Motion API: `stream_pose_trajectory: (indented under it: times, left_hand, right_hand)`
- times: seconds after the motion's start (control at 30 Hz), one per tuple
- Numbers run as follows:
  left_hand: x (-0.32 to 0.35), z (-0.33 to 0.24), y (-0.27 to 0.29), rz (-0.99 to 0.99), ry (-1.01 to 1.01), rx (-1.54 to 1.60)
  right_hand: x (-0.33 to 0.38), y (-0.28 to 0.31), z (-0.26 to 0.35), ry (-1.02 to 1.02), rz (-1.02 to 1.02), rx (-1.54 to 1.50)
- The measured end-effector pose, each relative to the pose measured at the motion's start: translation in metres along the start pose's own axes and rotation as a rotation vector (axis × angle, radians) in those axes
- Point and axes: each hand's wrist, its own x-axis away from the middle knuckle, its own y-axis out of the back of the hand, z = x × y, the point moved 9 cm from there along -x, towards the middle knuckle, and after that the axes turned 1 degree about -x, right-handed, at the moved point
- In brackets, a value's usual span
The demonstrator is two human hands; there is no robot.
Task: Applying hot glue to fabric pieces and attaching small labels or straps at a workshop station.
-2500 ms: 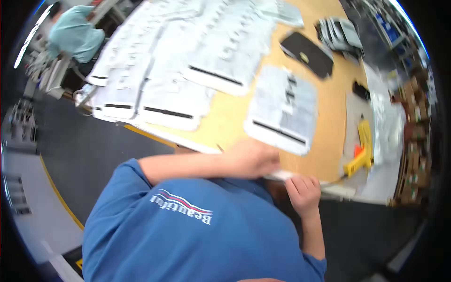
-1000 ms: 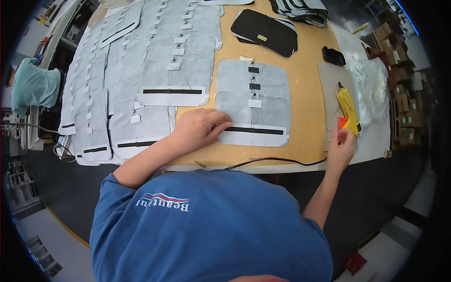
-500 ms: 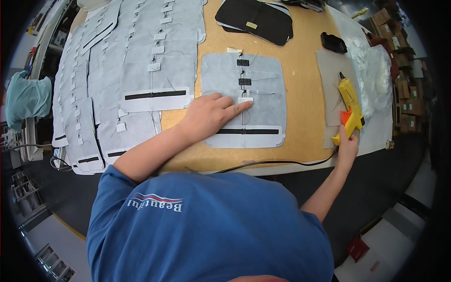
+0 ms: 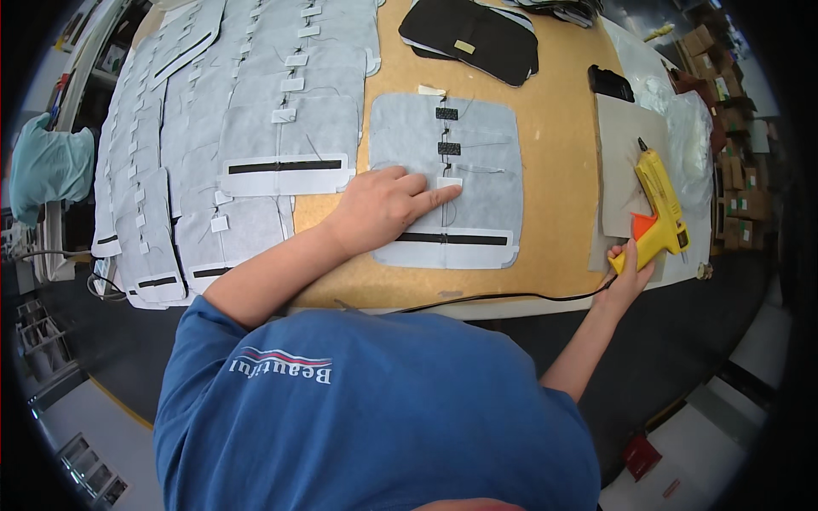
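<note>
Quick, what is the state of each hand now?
Left hand: open, fingers pressing a small white patch on the grey fabric panel.
Right hand: closed, holding the yellow glue gun.

Left hand (image 4: 383, 209) presses a grey fabric panel (image 4: 477, 183); right hand (image 4: 629, 268) grips a glue gun (image 4: 658, 200).

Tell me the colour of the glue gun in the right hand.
Yellow glue gun with an orange trigger, clearest in the head view.

A brown table (image 4: 558, 170) is covered along its left side by overlapping grey fabric panels (image 4: 256, 128). A single grey panel (image 4: 477, 183) is laid near the front edge. Black pads (image 4: 473, 38) are placed toward the far edge, and a cardboard sheet (image 4: 618, 162) is set by the right edge.
</note>
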Motion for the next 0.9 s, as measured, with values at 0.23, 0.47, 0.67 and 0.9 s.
stream_pose_trajectory:
  times: [0.23,0.47,0.67,0.9]
  left_hand:
    - [0.002,0.005,-0.005,0.06,0.049,0.031]
    - [-0.005,0.006,-0.001,-0.016,0.068,0.08]
    - [-0.007,0.006,0.0,-0.015,0.076,0.112]
    - [-0.019,-0.008,0.014,0.076,0.059,0.106]
  right_hand:
    - [0.01,-0.009,0.026,0.195,0.06,-0.058]
    - [0.002,-0.016,0.029,0.121,0.145,-0.262]
    - [-0.014,-0.005,-0.017,-0.128,0.063,-0.485]
    - [0.004,-0.007,0.005,0.052,0.143,-0.573]
